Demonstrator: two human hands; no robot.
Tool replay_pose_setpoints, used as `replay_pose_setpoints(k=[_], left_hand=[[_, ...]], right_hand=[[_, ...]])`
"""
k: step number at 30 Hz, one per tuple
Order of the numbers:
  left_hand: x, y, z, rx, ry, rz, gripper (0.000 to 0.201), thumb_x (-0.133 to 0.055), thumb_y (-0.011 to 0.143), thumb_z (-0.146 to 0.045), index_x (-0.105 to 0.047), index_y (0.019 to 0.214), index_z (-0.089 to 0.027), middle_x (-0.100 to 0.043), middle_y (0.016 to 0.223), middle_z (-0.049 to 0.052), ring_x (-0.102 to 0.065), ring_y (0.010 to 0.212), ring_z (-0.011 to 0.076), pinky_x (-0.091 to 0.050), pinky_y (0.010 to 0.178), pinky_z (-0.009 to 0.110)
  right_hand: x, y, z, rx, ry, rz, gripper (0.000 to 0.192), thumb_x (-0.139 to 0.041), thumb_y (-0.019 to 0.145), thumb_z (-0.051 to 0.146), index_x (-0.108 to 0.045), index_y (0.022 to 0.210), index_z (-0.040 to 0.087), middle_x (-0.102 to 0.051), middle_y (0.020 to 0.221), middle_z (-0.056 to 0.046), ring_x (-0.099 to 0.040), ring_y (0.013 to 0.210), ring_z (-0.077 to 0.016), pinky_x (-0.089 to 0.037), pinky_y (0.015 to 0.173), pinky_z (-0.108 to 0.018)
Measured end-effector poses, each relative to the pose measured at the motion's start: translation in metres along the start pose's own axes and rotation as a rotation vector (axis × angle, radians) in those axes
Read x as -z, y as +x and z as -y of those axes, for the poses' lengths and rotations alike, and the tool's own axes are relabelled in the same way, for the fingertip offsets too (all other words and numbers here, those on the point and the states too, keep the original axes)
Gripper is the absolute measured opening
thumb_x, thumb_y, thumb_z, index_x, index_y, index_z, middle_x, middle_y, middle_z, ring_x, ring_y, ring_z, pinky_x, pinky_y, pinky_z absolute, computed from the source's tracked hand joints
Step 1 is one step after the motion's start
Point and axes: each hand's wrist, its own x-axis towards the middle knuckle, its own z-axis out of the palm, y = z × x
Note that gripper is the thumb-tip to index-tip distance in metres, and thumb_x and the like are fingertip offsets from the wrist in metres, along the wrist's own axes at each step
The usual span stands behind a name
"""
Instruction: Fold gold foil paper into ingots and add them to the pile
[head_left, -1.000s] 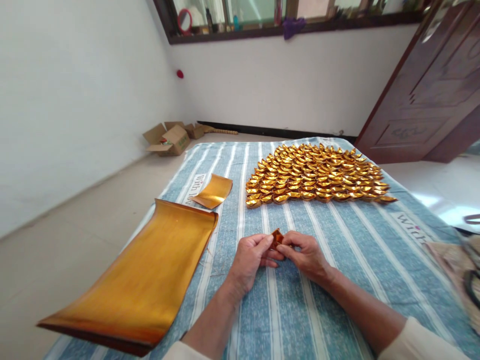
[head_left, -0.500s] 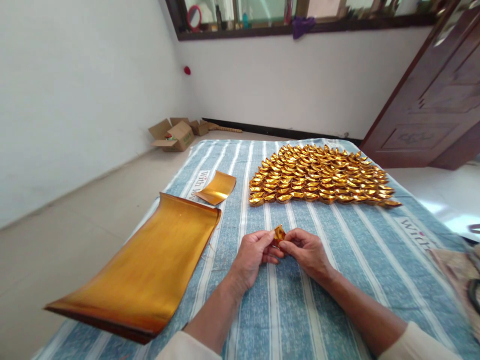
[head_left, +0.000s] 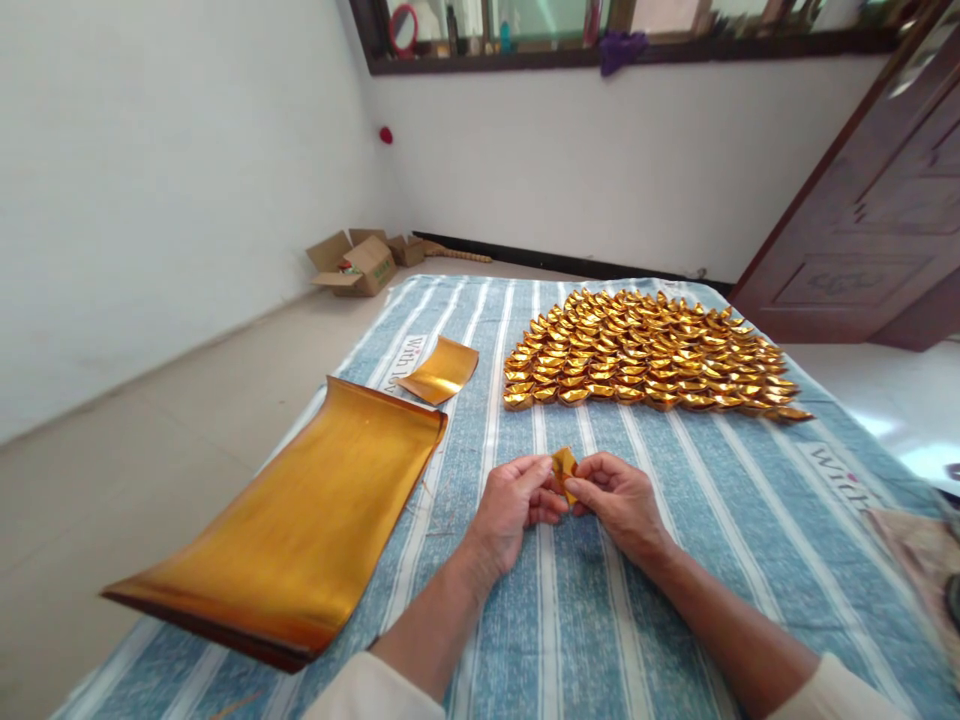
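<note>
At the far left, open cardboard boxes (head_left: 358, 263) are seen on the pale floor beside the white wall. On the near left of the blue striped cloth (head_left: 720, 500), a thick stack of gold foil sheets (head_left: 300, 525) is laid lengthwise, its far edge curled upward. Just beyond that stack, a single small gold sheet (head_left: 441, 370) is placed, slightly curved, near printed lettering on the cloth.

In the middle, low over the cloth, a small folded gold paper piece (head_left: 564, 467) is pinched between both hands. The left hand (head_left: 514, 505) is closed on the piece's left side with thumb and forefinger, the other fingers curled under. The right hand (head_left: 619, 500) is closed on its right side in the same way, fingertips meeting those of the left. The piece is held upright between them, well short of the finished pile.

Further back and to the right, many folded gold ingots (head_left: 649, 350) are arranged in tight overlapping rows on the cloth. At the far right, a dark wooden door (head_left: 870, 220) is seen standing open.
</note>
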Motion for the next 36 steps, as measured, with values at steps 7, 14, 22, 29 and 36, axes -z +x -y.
replay_pose_setpoints(k=[7,14,22,29,36], left_hand=[[-0.0078,-0.0058,0.0020,-0.061,-0.009,-0.086,0.015,-0.066,0.073,-0.023,-0.057,0.082,-0.015,-0.065,0.065,0.001,-0.060,0.051,0.0097,-0.047,0.049,0.018],[-0.0098,-0.0078,0.0041,-0.074,0.003,-0.098,0.012,-0.066,0.070,-0.018,-0.062,0.079,-0.012,-0.064,0.064,0.001,-0.060,0.054,0.0090,-0.045,0.049,0.016],[-0.0104,-0.0087,0.0055,0.015,-0.127,-0.146,0.010,-0.068,0.072,-0.014,-0.066,0.082,-0.010,-0.066,0.067,0.003,-0.062,0.057,0.0091,-0.046,0.049,0.016],[-0.0091,-0.0072,0.0058,0.065,-0.209,-0.155,0.012,-0.072,0.071,-0.016,-0.068,0.079,-0.009,-0.066,0.067,0.004,-0.061,0.056,0.0089,-0.046,0.048,0.016],[-0.0090,-0.0071,0.0044,0.083,-0.190,-0.149,0.016,-0.077,0.065,-0.020,-0.068,0.073,-0.009,-0.062,0.064,0.002,-0.056,0.054,0.0061,-0.039,0.046,0.014]], right_hand=[[0.0011,0.0009,-0.0018,0.022,-0.031,-0.065,0.035,-0.076,0.065,0.050,-0.058,0.069,0.020,-0.064,0.061,0.000,-0.059,0.049,-0.0138,-0.052,0.047,-0.026],[0.0015,-0.0002,-0.0055,0.110,-0.148,-0.067,0.032,-0.072,0.070,0.049,-0.058,0.070,0.021,-0.059,0.056,0.002,-0.057,0.048,-0.0136,-0.047,0.046,-0.025],[0.0025,-0.0021,-0.0049,0.297,-0.379,-0.092,0.017,-0.066,0.077,0.036,-0.061,0.070,0.021,-0.059,0.059,0.002,-0.053,0.051,-0.0116,-0.044,0.050,-0.023],[0.0015,-0.0031,-0.0015,0.397,-0.424,-0.062,0.012,-0.064,0.080,0.031,-0.064,0.073,0.021,-0.064,0.066,0.001,-0.055,0.055,-0.0121,-0.046,0.053,-0.023],[0.0011,-0.0060,-0.0020,0.459,-0.486,-0.045,0.014,-0.062,0.083,0.031,-0.064,0.073,0.021,-0.064,0.065,0.001,-0.056,0.056,-0.0126,-0.046,0.055,-0.024]])
